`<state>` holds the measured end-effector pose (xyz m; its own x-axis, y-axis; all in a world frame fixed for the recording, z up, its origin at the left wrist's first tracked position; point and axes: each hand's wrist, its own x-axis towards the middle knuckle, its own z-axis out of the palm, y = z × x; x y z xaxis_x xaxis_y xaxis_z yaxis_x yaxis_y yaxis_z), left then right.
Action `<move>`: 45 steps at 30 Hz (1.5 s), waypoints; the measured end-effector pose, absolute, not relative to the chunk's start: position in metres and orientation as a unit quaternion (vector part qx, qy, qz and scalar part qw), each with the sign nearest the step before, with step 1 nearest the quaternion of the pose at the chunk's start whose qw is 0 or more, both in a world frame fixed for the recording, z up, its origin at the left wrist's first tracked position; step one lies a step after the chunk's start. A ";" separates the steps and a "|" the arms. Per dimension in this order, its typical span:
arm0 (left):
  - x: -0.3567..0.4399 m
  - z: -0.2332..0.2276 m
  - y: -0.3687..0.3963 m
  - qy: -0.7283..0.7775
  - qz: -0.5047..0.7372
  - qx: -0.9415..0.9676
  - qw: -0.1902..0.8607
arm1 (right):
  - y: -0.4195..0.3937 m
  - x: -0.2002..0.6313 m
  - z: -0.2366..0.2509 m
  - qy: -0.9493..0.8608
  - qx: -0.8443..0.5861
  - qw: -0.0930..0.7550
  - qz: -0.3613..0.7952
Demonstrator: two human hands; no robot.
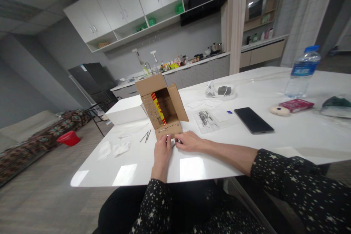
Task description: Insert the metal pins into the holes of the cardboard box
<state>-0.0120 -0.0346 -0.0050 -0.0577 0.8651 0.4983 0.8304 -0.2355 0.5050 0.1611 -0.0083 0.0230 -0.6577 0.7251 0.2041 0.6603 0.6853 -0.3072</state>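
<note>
Brown cardboard under the fingertips: left hand (162, 150) pressed flat-fingered against the front flap of the open cardboard box (161, 108), near the near edge of the white table (301, 135). Right hand (189, 141) just beside it, fingers curled around something small and dark; too small to tell what, and grip not clear. Hands nearly touching at the flap. Row of small metal studs (168, 129) along that flap, more up the inner wall. Red-and-yellow strip (159, 108) inside the box. Two thin metal pins (145, 136) lying on the surface just left of the box. Crumpled white paper bits (115, 149) toward the near left corner. White box (126, 111) behind, at the left edge. Clear plastic bag (207, 120) right of the cardboard box, black phone (253, 120) beyond it. Red packet (296, 105) and water bottle (301, 71) toward the far right edge. Star-print sleeves on both arms.
</note>
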 end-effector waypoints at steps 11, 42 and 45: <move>-0.008 0.001 -0.040 0.651 0.368 0.661 0.059 | -0.009 0.162 0.023 -0.905 -0.383 0.154 0.106; -0.009 -0.002 -0.041 0.659 0.351 0.661 0.075 | -0.008 0.162 0.022 -0.904 -0.384 0.153 0.105; -0.009 -0.002 -0.041 0.658 0.350 0.662 0.075 | -0.009 0.162 0.022 -0.903 -0.386 0.157 0.104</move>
<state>-0.0088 -0.0405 -0.0016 -0.1112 0.9247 0.3640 0.8195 -0.1219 0.5600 0.1620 -0.0088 0.0220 -0.6521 0.7304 0.2035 0.6647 0.6798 -0.3101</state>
